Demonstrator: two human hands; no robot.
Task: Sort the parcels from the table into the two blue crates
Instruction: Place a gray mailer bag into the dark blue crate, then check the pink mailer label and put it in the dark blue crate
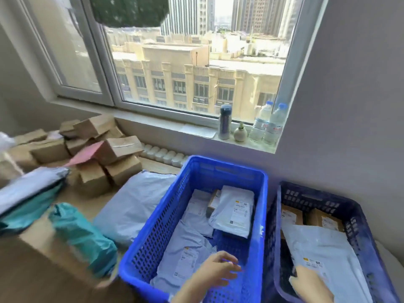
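Grey labelled mailers (234,212), bright blue perforated crate (218,165), brown boxes (118,149)

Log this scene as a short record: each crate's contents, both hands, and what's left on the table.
left crate: grey mailers, small box
right crate: cardboard boxes, large mailer
left hand: over left crate, holding nothing
right hand: in right crate, on large mailer; grip unclear
table: brown boxes, grey bag, teal bag
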